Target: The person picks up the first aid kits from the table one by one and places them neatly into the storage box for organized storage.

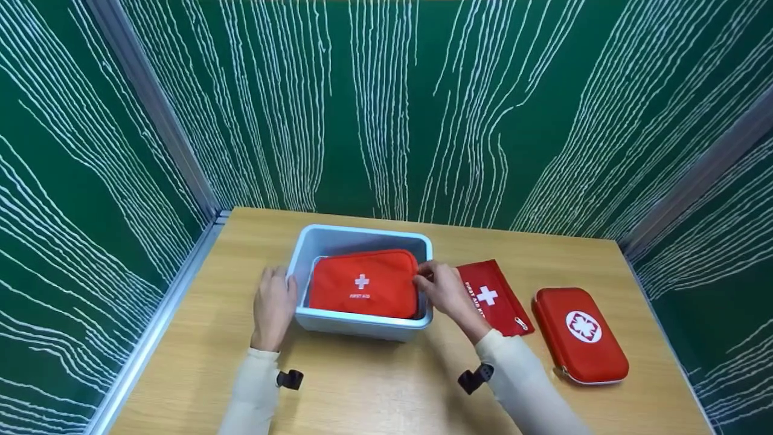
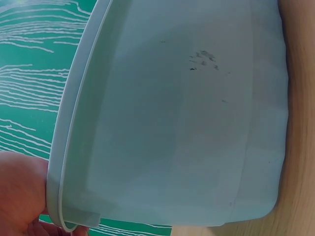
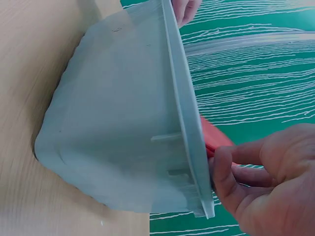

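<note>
With right hand [image 1: 445, 291], pinches red pouch [image 1: 363, 289] by its right end in grey bin [image 1: 356, 330]; with partly hidden left hand [image 1: 275, 308], apparently grips rim [image 1: 299, 254].

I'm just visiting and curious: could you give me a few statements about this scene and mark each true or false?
1. The soft, bright red fabric pouch with a white cross is inside the pale blue-grey plastic bin. True.
2. Nobody is touching the bin. False: the left hand holds its left rim.
3. The right hand is at the soft pouch's right edge. True.
4. The flat, dark red pouch reading FIRST AID KIT lies between the bin and the rounded, hard-shell red case. True.
5. The case is in the bin too. False: it lies on the light wooden table.
6. The bin is tipped on its side. False: it stands upright.
</note>
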`<action>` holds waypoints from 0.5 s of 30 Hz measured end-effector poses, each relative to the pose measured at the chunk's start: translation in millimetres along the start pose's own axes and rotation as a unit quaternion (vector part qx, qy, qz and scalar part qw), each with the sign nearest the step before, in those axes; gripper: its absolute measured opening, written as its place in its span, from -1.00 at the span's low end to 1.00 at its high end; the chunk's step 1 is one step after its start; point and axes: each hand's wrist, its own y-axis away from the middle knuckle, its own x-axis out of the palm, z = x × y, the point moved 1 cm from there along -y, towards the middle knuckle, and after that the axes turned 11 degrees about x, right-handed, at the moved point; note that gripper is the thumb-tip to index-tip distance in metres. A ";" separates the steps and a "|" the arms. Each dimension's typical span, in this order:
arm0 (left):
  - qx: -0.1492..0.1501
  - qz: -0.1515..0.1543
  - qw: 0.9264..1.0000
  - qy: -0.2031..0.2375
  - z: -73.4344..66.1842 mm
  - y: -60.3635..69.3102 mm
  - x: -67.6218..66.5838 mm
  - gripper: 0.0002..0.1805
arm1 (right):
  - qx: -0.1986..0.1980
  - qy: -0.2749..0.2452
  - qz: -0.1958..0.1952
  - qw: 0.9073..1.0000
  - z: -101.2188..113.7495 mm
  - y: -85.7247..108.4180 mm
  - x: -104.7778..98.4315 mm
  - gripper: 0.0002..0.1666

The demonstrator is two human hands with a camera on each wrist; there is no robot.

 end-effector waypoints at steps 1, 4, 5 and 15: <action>-0.003 0.003 1.000 0.001 -0.6 -0.2 0.0 -0.74 | -0.002 -0.005 -0.004 1.000 -0.7 0.7 -0.3 -0.71; -0.011 0.013 1.000 0.003 -1.6 0.0 -0.4 -0.73 | -0.003 -0.026 -0.012 1.000 -5.6 3.8 -4.4 -0.68; -0.013 0.016 1.000 0.004 -2.0 -0.1 -0.6 -0.72 | -0.004 -0.034 -0.015 0.999 -8.0 4.9 -6.9 -0.69; -0.039 0.039 0.998 0.021 -2.8 0.5 -1.4 -0.69 | -0.017 -0.021 -0.088 0.996 -62.8 10.2 -54.0 -0.72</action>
